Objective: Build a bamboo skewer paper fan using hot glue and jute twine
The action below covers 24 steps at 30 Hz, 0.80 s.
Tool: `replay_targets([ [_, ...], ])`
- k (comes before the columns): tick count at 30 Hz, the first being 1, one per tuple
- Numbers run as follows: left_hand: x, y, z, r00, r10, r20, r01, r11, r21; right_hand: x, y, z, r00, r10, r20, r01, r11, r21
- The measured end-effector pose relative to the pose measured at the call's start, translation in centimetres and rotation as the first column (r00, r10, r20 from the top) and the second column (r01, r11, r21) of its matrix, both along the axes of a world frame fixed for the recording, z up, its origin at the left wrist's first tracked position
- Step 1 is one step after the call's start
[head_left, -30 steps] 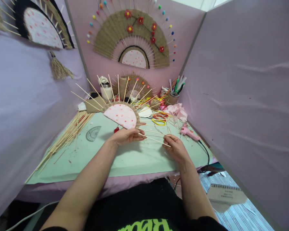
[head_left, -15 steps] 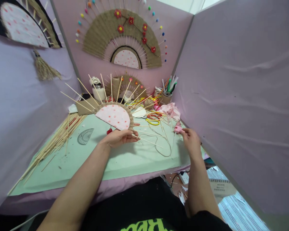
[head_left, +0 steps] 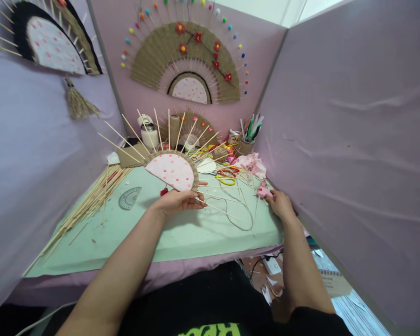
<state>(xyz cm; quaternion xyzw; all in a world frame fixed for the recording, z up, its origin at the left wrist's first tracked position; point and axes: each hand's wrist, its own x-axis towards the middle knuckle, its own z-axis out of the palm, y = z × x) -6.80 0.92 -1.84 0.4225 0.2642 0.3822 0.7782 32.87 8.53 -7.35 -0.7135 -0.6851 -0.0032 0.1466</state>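
Observation:
My left hand [head_left: 185, 201] grips the lower right edge of a half-round fan [head_left: 171, 171], thumb in front and fingers behind. White cloth with pink spots covers the fan's middle, bordered by a twine-coloured rim, and thin wooden sticks radiate from it. A small red piece [head_left: 164, 192] shows just below its straight edge. At the table's right side, my right hand [head_left: 280, 203] has its fingers closed on a small pink scrap [head_left: 264, 190]. A loop of twine [head_left: 247, 228] lies between the hands, partly under the sticks.
Loose wooden sticks [head_left: 80, 207] lie in a bundle at left, beside a protractor [head_left: 129, 199]. Yellow-handled scissors [head_left: 226, 180], crumpled pink cloth [head_left: 251, 164], a glass jar [head_left: 150, 137] and a tool holder [head_left: 245, 147] sit toward the back. Fabric-covered panels [head_left: 343, 140] enclose the table.
The camera view has shifted slightly, moving the scene right and down. My right hand has lowered beside the pink scrap, while the left keeps its hold on the fan.

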Motion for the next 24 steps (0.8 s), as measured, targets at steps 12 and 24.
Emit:
replay_targets([
  [12,0.6,-0.2,0.6,0.985,0.157,-0.067,-0.158,0.987,-0.012,-1.8,-6.4,1.7,0.598,0.112,-0.793,0.056,0.982,0.180],
  [24,1.0,-0.2,0.6,0.977,0.173,-0.124,-0.172,0.985,0.023,-11.0,-12.1,5.4,0.219,0.151,-0.964,-0.320,0.944,0.075],
])
